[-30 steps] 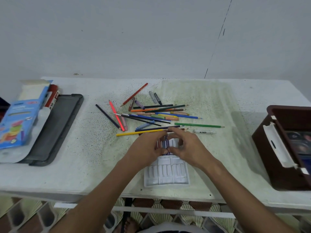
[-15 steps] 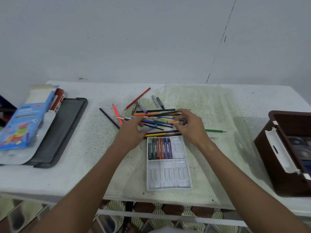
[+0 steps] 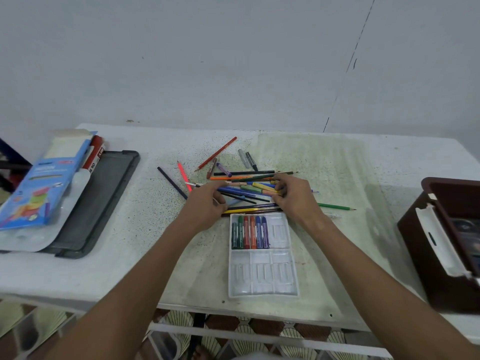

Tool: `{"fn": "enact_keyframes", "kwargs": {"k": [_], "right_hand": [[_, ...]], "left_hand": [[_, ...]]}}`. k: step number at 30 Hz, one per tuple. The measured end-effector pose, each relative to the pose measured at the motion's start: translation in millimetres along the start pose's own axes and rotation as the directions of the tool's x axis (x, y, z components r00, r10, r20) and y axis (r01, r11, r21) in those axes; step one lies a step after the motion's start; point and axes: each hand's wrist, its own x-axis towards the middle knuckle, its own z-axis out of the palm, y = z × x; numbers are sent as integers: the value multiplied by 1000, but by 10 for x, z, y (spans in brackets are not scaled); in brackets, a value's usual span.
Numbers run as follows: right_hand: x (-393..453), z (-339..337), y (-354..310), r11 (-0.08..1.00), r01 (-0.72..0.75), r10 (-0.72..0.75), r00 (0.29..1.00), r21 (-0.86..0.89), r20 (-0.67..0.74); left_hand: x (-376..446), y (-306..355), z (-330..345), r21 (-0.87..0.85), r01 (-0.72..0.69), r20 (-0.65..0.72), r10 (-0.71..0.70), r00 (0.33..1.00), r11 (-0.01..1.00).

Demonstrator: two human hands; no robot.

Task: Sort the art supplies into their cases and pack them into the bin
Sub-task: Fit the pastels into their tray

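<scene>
- We see a loose pile of pencils and markers (image 3: 249,189) in the middle of the tabletop (image 3: 337,162), lying crossed over one another in many colours
- Just in front of the pile sits a white plastic tray (image 3: 262,271) with ribbed slots; its far row holds six markers (image 3: 250,232) side by side, dark green, green, red, orange, blue and purple, and the slots to their right and the whole near row hold nothing
- Our left hand (image 3: 207,203) rests on the left edge of the pile, fingers curled down among the pencils; we cannot tell whether its grip has closed on anything
- Our right hand (image 3: 296,196) lies on the right side of the pile, fingertips (image 3: 279,187) pinching at a yellow marker (image 3: 262,187); whether that grip truly holds it, we cannot tell
- A green pencil (image 3: 336,206) pokes out to the right past the right wrist, and a red pencil (image 3: 218,153) lies apart at the far side of the pile
- At the right edge of the tabletop stands a dark brown bin (image 3: 415,237) with a white handle (image 3: 441,245)
- At the left lies a grey tray lid (image 3: 104,201), and on its left part a blue printed box (image 3: 39,188) with a red marker (image 3: 94,154) beside it
</scene>
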Motion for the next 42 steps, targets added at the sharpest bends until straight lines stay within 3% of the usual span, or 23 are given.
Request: {"fn": "enact_keyframes", "kwargs": {"k": [4, 10, 14, 18, 27, 33, 38, 42], "right_hand": [[-60, -31, 1, 1000, -2, 3, 1000, 27, -18], [-310, -227, -39, 939, -76, 111, 990, 336, -85], [-536, -331, -11, 817, -129, 156, 988, 562, 0], [-683, -428, -19, 742, -159, 129, 987, 651, 94], [-746, -413, -34, 763, -238, 164, 971, 601, 177], [-727, -305, -62, 915, -193, 140, 975, 354, 171], [-730, -285, -94, 950, -165, 117, 975, 267, 188], [-756, -322, -67, 972, -102, 82, 991, 210, 103]], "left_hand": [[-124, 41, -49, -64, -1, -68, -4, 998, 998], [-273, 168, 1, -330, 17, -41, -32, 999, 944], [-328, 261, 63, -347, 4, 33, 8, 999, 938], [-308, 362, 45, -471, 44, 124, 17, 992, 881], [-263, 547, 162, -567, 81, 169, 20, 985, 819], [-195, 569, 311, -311, 51, 167, 1, 986, 949], [-201, 565, 409, -249, 7, 105, 19, 994, 968], [-251, 549, 379, -156, -54, 100, 71, 992, 986]]}}
